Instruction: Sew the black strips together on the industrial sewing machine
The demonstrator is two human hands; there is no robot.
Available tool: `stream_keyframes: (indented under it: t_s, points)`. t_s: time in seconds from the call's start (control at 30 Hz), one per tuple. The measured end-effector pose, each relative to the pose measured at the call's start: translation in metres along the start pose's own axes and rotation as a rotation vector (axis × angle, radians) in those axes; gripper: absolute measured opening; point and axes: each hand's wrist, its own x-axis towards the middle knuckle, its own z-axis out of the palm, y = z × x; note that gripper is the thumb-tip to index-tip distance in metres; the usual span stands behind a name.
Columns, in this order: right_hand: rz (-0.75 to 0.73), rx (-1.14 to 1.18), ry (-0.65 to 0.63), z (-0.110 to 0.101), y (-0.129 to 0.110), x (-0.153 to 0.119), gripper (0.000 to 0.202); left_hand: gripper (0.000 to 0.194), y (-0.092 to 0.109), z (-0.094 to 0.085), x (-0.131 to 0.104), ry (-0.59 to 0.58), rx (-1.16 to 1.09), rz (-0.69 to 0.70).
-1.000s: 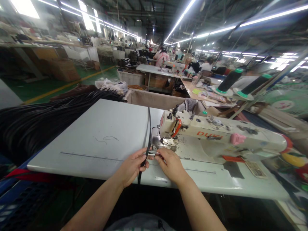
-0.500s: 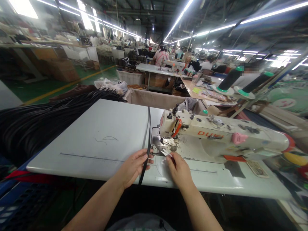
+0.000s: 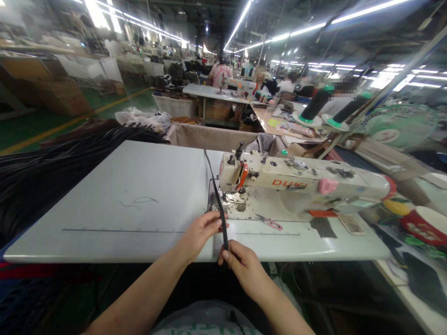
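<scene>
A narrow black strip [image 3: 217, 197] runs from the far edge of the white sewing table down past the machine's needle area to the near edge. My left hand [image 3: 206, 231] holds it between thumb and fingers, just in front of the needle plate. Lower down, at the table's front edge, my right hand [image 3: 239, 260] pinches the strip near its end. Small pink-handled thread snips [image 3: 270, 222] lie on the table to the right of my hands. The sewing machine [image 3: 300, 181] stands just beyond them.
A pile of black strips [image 3: 70, 163] lies left of the table. Loose thread [image 3: 145, 200] rests on the tabletop. Behind the table is a fabric-lined bin [image 3: 216, 136]. Two dark thread cones [image 3: 316, 106] stand at the back right. A person [image 3: 220, 72] sits farther off.
My right hand has let go of the snips, which now lie on the table, and has moved down and left onto the strip. The view has shifted to the right.
</scene>
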Motion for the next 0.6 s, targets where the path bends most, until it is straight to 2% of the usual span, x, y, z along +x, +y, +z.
stream_keyframes:
  t_s: [0.1, 0.17, 0.2, 0.23, 0.27, 0.33, 0.43, 0.5, 0.53, 0.57, 0.6]
  points:
    - [0.054, 0.008, 0.112, 0.000, 0.005, 0.000, 0.032, 0.035, -0.006, -0.008, -0.011, -0.214, 0.493, 0.218]
    - [0.089, -0.021, 0.155, -0.004, 0.009, 0.001, 0.021, 0.050, -0.012, -0.017, -0.020, -0.362, 0.746, 0.316]
    - [0.106, -0.046, 0.169, -0.005, 0.011, 0.002, 0.020, 0.060, -0.015, -0.023, -0.024, -0.390, 0.855, 0.339]
    - [0.122, -0.078, 0.181, -0.006, 0.012, 0.003, 0.026, 0.069, -0.018, -0.030, -0.025, -0.391, 0.961, 0.347]
    - [0.135, -0.114, 0.190, -0.006, 0.012, 0.004, 0.036, 0.076, -0.022, -0.038, -0.025, -0.353, 1.060, 0.342]
    - [0.151, -0.182, 0.205, -0.005, 0.010, 0.006, 0.049, 0.079, -0.027, -0.055, -0.020, -0.177, 1.221, 0.309]
    - [0.151, -0.285, 0.212, 0.000, 0.007, 0.009, 0.051, 0.076, -0.029, -0.078, -0.005, 0.152, 1.372, 0.204]
    - [0.151, -0.359, 0.214, 0.002, 0.007, 0.012, 0.048, 0.082, -0.028, -0.082, 0.005, 0.351, 1.418, 0.153]
    - [0.152, -0.392, 0.215, 0.003, 0.007, 0.014, 0.047, 0.084, -0.026, -0.080, 0.009, 0.404, 1.431, 0.153]
    - [0.153, -0.420, 0.216, 0.004, 0.007, 0.016, 0.047, 0.086, -0.024, -0.076, 0.012, 0.407, 1.442, 0.175]
    - [0.154, -0.445, 0.216, 0.005, 0.007, 0.018, 0.047, 0.085, -0.023, -0.070, 0.015, 0.348, 1.454, 0.219]
